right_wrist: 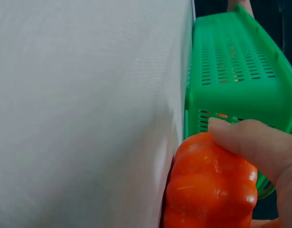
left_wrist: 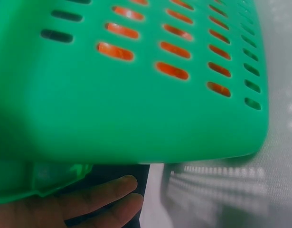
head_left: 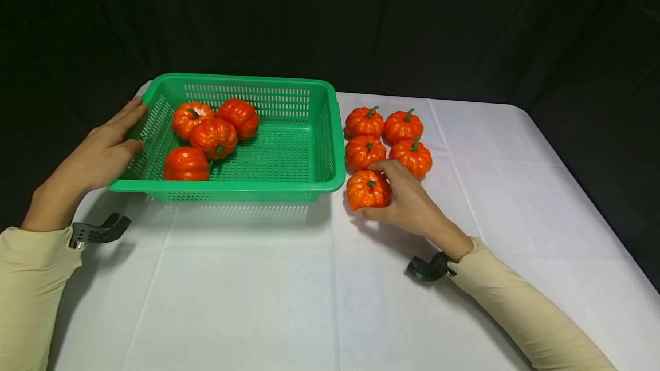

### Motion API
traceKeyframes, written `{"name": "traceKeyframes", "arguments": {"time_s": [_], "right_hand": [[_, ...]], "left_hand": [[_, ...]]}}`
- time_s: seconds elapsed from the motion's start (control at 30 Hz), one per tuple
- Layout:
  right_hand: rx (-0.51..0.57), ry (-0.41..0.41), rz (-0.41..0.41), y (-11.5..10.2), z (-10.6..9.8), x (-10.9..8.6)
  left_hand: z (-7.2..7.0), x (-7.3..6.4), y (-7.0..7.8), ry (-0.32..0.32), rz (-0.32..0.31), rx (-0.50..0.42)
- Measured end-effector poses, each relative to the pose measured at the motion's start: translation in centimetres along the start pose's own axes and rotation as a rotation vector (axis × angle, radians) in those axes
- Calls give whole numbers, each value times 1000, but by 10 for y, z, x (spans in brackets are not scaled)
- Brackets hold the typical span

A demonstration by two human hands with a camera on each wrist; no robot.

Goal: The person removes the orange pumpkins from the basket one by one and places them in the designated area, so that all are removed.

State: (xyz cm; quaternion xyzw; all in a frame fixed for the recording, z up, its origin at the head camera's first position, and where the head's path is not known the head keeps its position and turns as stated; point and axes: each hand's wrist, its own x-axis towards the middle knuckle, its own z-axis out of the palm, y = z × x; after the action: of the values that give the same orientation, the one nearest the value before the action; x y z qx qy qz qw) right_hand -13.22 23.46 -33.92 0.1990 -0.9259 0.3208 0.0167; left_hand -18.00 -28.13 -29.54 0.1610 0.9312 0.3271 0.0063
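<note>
At the left of the table stands a green plastic basket (head_left: pixel 268 185) with several small orange pumpkins inside, one of them a pumpkin (head_left: pixel 187 164) near the front wall. My left hand (head_left: pixel 105 150) holds the basket's left rim, thumb over the edge; two of its fingers (left_wrist: pixel 103 194) show outside the wall in the left wrist view. To the right of the basket, my right hand (head_left: pixel 407 202) grips the nearest small pumpkin (head_left: pixel 367 189) between thumb and fingers. That pumpkin (right_wrist: pixel 210 185) fills the lower middle of the right wrist view, with the thumb on its side.
Behind the gripped pumpkin sit several more pumpkins, including a front-left one (head_left: pixel 364 152), a front-right one (head_left: pixel 411 159) and a back one (head_left: pixel 364 122). A white cloth (head_left: pixel 247 302) covers the table. Dark curtain (head_left: pixel 361 22) hangs behind it.
</note>
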Motion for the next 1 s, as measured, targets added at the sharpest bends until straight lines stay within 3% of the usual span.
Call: {"name": "traceKeyframes", "arguments": {"time_s": [0.57, 1.0], "right_hand": [[-70, -25, 44, -7, -4, -1], [-72, 84, -44, -40, -39, 9]], "left_hand": [[0, -1, 0, 3, -11, 10], [0, 1, 0, -6, -8, 6]]}}
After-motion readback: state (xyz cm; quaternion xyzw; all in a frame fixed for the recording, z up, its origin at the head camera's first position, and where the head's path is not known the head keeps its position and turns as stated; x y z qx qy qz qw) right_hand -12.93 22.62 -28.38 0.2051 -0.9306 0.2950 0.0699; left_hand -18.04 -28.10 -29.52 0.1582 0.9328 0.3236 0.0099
